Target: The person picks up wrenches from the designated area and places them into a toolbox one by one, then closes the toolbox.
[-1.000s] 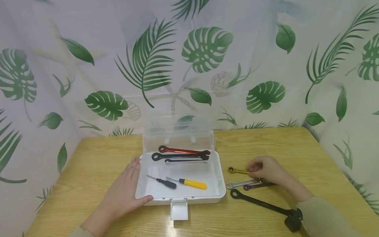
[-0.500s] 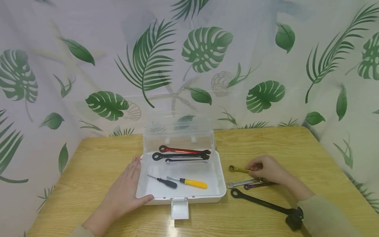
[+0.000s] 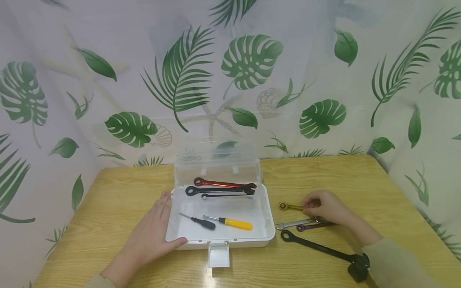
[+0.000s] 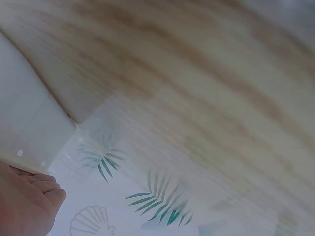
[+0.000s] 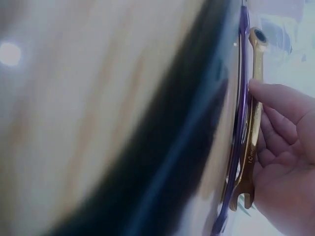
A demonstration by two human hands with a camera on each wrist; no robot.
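Your left hand (image 3: 151, 236) flat, fingers straight, pressed vs left wall of white box (image 3: 264, 224) w/ thumb hooked on front rim; likely bracing it so it won't slide on worktop (image 3: 108, 200). Clear lid (image 3: 216, 160) upright at back. Inside: red wrench (image 3: 223, 183), two black wrenches (image 3: 216, 190), black screwdriver (image 3: 199, 221), yellow screwdriver (image 3: 230, 222). Right of box: your right hand (image 3: 324, 206) pinches gold wrench (image 3: 289, 207). Silver wrench (image 3: 293, 223), purple wrench (image 3: 311, 226), long black wrench (image 3: 317, 247) lie just beside.

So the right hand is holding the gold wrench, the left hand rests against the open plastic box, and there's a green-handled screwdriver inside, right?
Not quite: the head view shows the screwdriver in the box has a yellow handle. The right hand does hold the gold wrench, and the left hand rests against the box.
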